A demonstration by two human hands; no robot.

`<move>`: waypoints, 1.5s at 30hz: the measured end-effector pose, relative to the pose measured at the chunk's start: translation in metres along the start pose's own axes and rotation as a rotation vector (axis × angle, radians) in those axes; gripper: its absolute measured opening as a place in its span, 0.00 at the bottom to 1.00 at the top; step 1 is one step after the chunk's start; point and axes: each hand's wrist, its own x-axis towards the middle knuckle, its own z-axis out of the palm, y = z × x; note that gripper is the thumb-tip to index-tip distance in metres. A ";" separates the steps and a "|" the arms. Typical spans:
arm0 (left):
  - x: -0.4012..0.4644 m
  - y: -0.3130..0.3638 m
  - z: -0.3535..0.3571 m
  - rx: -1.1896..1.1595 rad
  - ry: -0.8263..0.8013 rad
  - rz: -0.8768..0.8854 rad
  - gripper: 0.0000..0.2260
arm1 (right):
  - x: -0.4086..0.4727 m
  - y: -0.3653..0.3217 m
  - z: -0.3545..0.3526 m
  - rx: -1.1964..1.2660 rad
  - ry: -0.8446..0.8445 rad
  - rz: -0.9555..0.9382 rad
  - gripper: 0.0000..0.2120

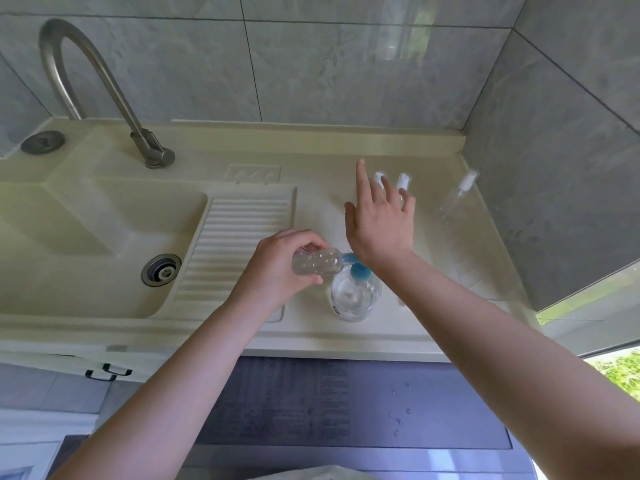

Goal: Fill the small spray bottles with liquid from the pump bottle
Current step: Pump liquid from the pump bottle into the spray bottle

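Both your forearms reach up from the bottom edge, over a dark grey appliance top point(346, 403) with a few water drops on it. Going left to right along the counter: the sink basin point(86, 237) and its curved tap point(104, 84) lie well to the left, with the ribbed drainboard point(235, 244) between them and your hands.

Your left hand point(280, 268) curls round a small clear spray bottle point(317, 263) with its cap off. You hold the bottle tipped onto its side, long axis running left to right, open neck pointing right and meeting the blue spout of the pump bottle point(355, 292), which stands upright just beside that hand, near the front edge of the counter.

Your right hand point(379, 220) holds nothing; the fingers are spread and nearly straight, index finger pointing toward the back wall. Its wrist sits over the blue pump head, and it looks as if the heel of the hand presses down there, though the contact is hidden beneath the wrist.

Beyond your right fingers, two more small bottles with white spray tops point(391, 183) stand partly hidden, and another spray bottle point(459, 194) stands farther right near the wall.

The coming press turns on neck and spout staying aligned: keep the left hand steady, since the right is the one above the pump.
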 end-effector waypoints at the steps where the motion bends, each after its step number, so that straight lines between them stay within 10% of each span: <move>1: 0.000 0.000 0.000 -0.003 0.008 0.001 0.22 | -0.001 0.000 0.001 -0.001 0.010 -0.006 0.33; 45: 0.000 -0.005 0.003 0.057 0.006 0.015 0.22 | -0.009 0.003 0.008 0.129 0.005 0.000 0.27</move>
